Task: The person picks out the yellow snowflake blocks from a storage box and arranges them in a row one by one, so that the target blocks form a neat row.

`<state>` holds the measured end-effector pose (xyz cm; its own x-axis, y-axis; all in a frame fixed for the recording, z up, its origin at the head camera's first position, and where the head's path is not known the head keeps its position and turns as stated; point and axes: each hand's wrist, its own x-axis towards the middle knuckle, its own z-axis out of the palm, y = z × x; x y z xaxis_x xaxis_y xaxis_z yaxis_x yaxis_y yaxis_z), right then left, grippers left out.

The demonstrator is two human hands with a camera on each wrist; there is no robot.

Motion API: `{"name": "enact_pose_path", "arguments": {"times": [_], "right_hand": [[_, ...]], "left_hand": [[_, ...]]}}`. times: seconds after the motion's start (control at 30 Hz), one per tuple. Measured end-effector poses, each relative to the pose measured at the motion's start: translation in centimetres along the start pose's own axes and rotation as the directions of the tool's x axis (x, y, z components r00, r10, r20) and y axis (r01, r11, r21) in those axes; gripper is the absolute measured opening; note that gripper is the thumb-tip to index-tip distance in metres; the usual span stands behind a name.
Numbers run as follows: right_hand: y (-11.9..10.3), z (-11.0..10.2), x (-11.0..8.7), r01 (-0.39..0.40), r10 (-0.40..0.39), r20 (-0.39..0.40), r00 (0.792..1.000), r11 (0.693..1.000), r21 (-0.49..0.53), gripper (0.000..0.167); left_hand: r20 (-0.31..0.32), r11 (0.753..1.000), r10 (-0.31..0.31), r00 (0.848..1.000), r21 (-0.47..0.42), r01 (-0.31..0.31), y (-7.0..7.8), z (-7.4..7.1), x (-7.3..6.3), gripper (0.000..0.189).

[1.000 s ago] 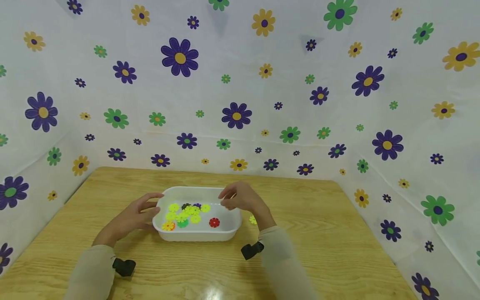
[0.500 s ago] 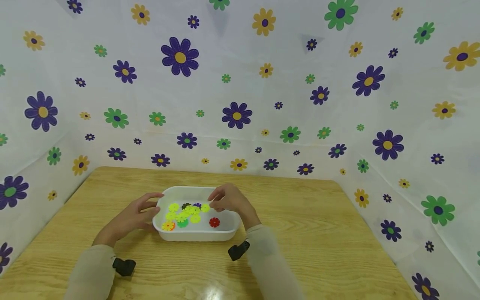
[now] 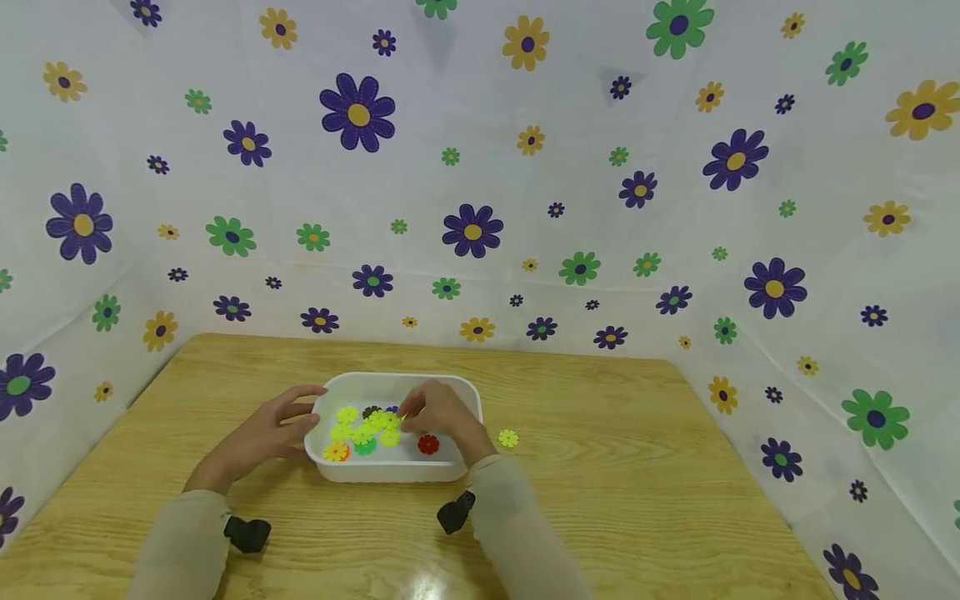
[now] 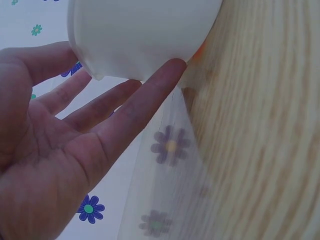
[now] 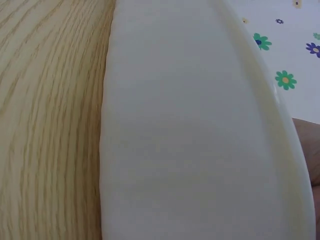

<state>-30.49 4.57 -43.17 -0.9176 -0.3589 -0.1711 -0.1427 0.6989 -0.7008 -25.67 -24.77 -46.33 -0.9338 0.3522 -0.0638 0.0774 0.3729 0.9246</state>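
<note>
A white plastic tray (image 3: 390, 472) stands on the wooden table, with flower-shaped plastic discs in its left half. Most are yellow (image 3: 363, 433); a green disc (image 3: 365, 447), a dark disc (image 3: 372, 412) and a red disc (image 3: 428, 444) lie among or beside them. My left hand (image 3: 262, 429) rests its spread, fairly straight fingers on the tray's left end; the left wrist view shows the fingertips (image 4: 172, 70) against the outer wall. Inside the tray, my right hand (image 3: 438, 412) has its bent fingertips at the yellow discs. I cannot tell whether they pinch one.
One yellow disc (image 3: 508, 438) lies on the table (image 3: 600, 467) just right of the tray. White cloth walls (image 3: 570, 175) printed with flowers enclose the table at the back and sides. In the right wrist view, the tray's outer wall (image 5: 180, 125) fills the middle and hides most of my hand.
My right hand has moved left and down from the tray's right end to the yellow discs. The lone disc on the table is fully visible again. My left hand has stayed put.
</note>
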Motion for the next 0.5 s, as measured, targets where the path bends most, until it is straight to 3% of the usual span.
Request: {"name": "enact_pose_path", "arguments": {"times": [0.5], "right_hand": [[-0.4,1.5,0.2,-0.034,0.035,0.015,0.999,0.997,-0.071,0.015]], "left_hand": [[-0.004,1.0,-0.009,1.0,-0.005,0.009,0.0,0.0,0.0,0.059]]}}
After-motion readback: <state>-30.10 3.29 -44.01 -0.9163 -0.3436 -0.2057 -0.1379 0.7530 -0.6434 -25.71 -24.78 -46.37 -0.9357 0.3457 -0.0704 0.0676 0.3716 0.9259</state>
